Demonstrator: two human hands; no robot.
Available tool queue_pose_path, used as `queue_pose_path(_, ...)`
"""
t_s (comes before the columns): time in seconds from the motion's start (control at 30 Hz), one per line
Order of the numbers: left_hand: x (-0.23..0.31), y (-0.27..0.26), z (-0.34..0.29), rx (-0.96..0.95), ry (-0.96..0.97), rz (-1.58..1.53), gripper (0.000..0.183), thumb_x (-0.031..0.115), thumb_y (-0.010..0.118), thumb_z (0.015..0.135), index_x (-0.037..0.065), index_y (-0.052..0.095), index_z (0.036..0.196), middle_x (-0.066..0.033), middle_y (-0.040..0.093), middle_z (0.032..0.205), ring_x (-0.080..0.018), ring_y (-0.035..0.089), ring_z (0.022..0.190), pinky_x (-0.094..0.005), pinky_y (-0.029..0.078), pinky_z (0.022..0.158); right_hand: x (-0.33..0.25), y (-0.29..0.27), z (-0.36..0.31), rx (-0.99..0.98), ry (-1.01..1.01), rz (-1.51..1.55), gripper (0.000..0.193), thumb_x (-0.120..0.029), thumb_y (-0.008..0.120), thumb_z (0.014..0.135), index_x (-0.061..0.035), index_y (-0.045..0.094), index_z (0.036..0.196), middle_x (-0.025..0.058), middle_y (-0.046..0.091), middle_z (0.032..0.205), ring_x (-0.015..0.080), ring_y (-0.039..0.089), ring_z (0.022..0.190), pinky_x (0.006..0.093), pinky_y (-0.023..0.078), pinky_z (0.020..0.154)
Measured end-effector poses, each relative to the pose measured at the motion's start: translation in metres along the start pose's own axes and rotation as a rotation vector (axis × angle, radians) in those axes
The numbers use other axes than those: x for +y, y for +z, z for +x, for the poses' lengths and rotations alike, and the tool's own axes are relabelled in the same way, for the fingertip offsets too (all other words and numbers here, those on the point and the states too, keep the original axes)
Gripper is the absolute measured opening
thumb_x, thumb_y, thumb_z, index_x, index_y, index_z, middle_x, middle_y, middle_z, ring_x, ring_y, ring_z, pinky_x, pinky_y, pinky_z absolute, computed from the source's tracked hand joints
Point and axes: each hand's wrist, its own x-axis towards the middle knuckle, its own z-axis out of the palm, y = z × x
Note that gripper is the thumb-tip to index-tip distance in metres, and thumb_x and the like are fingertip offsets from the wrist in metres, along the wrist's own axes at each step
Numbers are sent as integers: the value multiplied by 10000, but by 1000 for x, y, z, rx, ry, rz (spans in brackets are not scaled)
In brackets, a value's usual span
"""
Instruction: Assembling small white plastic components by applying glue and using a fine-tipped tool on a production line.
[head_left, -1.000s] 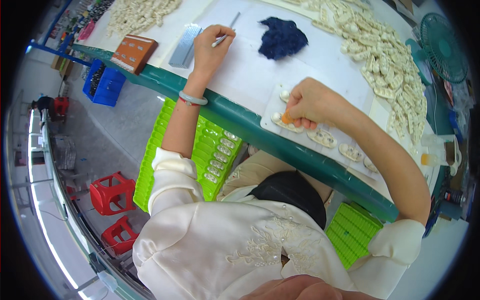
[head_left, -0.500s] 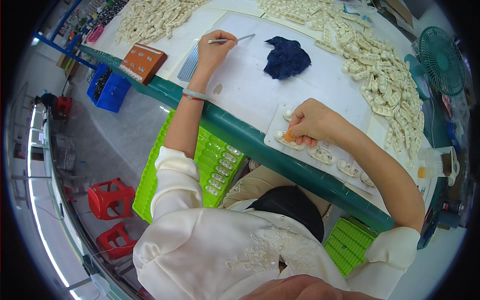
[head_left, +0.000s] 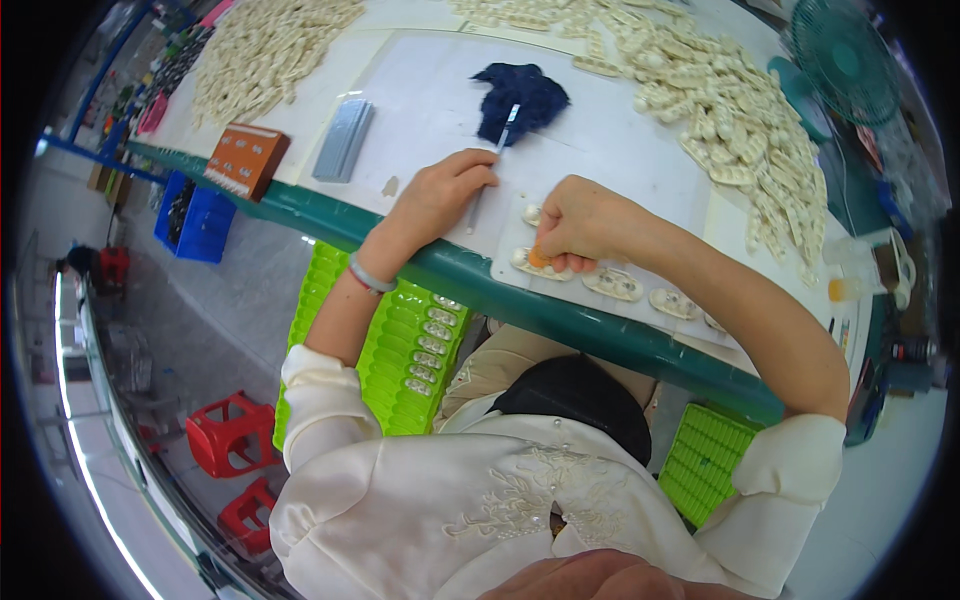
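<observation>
My left hand (head_left: 440, 200) is closed around a slim silver rod-like tool (head_left: 507, 130). One end of the tool reaches toward a dark blue fluffy clump (head_left: 520, 100) lying on the white sheet; whether they touch is unclear. My right hand (head_left: 585, 222) bends over a white board (head_left: 507, 268) at the table's near edge, fingertips pinched on a small orange piece (head_left: 538, 257) whose kind I cannot make out. Under those fingers sits a cream oval piece (head_left: 556, 274), partly hidden. More cream oval pieces (head_left: 612, 284) with small fittings lie in a row to the right.
Heaps of cream oval pieces (head_left: 270, 60) cover the far left and the right (head_left: 740, 140). A grey ridged block (head_left: 343, 140) and an orange-brown block (head_left: 247, 160) stand on the left. Beyond the green table edge (head_left: 470, 285) is a lime-green tray (head_left: 385, 345). A fan (head_left: 840, 60) stands far right.
My left hand has come from beside the grey block down and right toward the white board, the tool now angled near the blue clump. My right hand remains at the same oval piece.
</observation>
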Motion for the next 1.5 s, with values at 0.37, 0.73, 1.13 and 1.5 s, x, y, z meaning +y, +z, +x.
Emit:
queue_pose_path(0.37,46,-12,-6,146,-90,-278,197,-58,639,697,44,651,866,-96,635,981,-268,589,940,-336,472,816,2,-1,0,7,-12,7,112,-56,641,760,52,642,792,84,637,631,100,569,487,240,460,428)
queue_pose_path(0.73,51,3,-32,218,68,-448,205,34,717,644,61,654,838,-76,622,937,-274,564,879,-358,478,760,6,-1,-24,79,23,120,146,-60,604,804,54,661,876,66,613,628,99,557,489,237,446,430)
queue_pose_path(1.13,42,8,-37,277,-28,-437,176,-24,711,667,41,654,821,-110,639,963,-307,572,907,-383,455,814,210,62,-146,1801,-126,73,106,-30,579,859,15,641,932,44,624,739,80,563,598,225,443,541)
queue_pose_path(1.5,26,23,-54,403,-61,-652,268,-70,630,750,-31,590,1012,-143,598,1023,-266,538,968,-372,416,876,279,49,-147,2026,276,128,234,-234,591,850,-18,641,773,107,595,581,191,556,488,318,424,501)
